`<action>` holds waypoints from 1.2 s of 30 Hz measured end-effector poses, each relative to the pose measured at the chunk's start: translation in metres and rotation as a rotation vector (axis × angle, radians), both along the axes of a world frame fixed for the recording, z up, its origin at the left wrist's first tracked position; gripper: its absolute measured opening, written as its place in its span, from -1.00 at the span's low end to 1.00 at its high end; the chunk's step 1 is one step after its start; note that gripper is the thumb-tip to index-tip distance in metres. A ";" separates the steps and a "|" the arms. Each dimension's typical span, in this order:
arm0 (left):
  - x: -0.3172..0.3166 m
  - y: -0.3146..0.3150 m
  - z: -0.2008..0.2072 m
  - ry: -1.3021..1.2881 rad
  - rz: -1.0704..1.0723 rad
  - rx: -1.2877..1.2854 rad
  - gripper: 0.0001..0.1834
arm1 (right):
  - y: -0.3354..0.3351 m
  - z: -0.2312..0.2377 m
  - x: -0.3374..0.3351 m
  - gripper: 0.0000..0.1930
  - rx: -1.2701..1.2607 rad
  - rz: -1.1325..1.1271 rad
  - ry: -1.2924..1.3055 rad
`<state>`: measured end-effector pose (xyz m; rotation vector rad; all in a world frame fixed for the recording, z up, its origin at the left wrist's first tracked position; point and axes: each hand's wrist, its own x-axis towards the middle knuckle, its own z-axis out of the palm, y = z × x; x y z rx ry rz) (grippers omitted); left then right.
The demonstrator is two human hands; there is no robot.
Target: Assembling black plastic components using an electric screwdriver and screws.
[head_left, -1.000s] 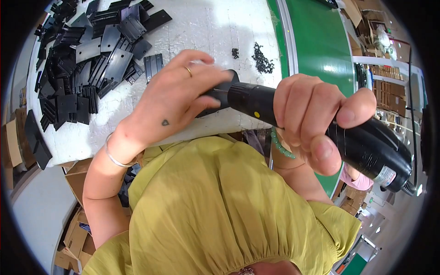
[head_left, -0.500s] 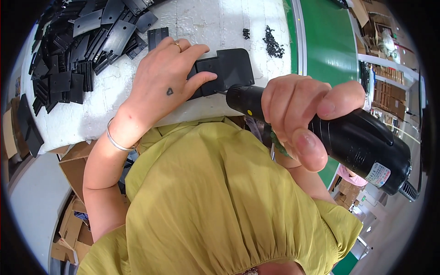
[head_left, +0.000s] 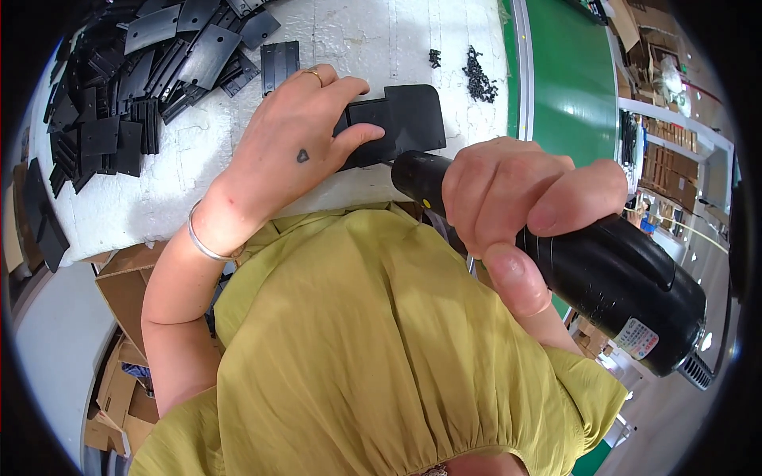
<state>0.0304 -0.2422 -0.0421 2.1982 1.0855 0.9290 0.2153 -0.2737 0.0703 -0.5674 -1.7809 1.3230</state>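
Note:
A flat black plastic assembly [head_left: 417, 115], made of a wider rounded piece and a narrower section, lies near the front edge of the white-covered table. My left hand [head_left: 290, 143] grips its left part, thumb on top and the other fingers over the far side; those fingertips are partly hidden. My right hand [head_left: 508, 194] is wrapped round a black electric screwdriver [head_left: 607, 274], with its nose pointing left at the assembly's near edge. Little of the bit shows, and I cannot tell whether it touches a screw. Just beyond my left hand lies another ribbed black piece [head_left: 279, 63].
A heap of black plates and strips [head_left: 147, 75] covers the table's far left. Small black screws [head_left: 479, 77] lie at the far right, with a smaller cluster [head_left: 434, 59] beside them. A green surface [head_left: 567, 87] adjoins on the right. Cardboard boxes [head_left: 127, 293] stand below left.
The screwdriver's rear end has swung down and slightly left, tilting the tool more steeply. Its bit shows less than before. My left hand keeps its grip on the assembly.

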 end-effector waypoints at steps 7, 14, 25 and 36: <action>-0.001 -0.002 0.006 0.036 0.017 -0.025 -0.63 | 0.001 0.000 -0.005 -0.71 -0.075 -0.007 0.010; 0.001 -0.002 0.006 0.008 0.008 -0.031 -0.64 | 0.006 0.012 -0.001 -0.70 -0.053 0.061 -0.145; 0.006 -0.002 0.004 -0.066 0.010 -0.056 -0.66 | -0.001 -0.004 -0.005 -0.67 0.000 -0.035 -0.042; 0.004 -0.003 0.002 -0.061 0.047 -0.035 -0.64 | 0.007 -0.003 -0.009 -0.68 0.027 0.046 -0.055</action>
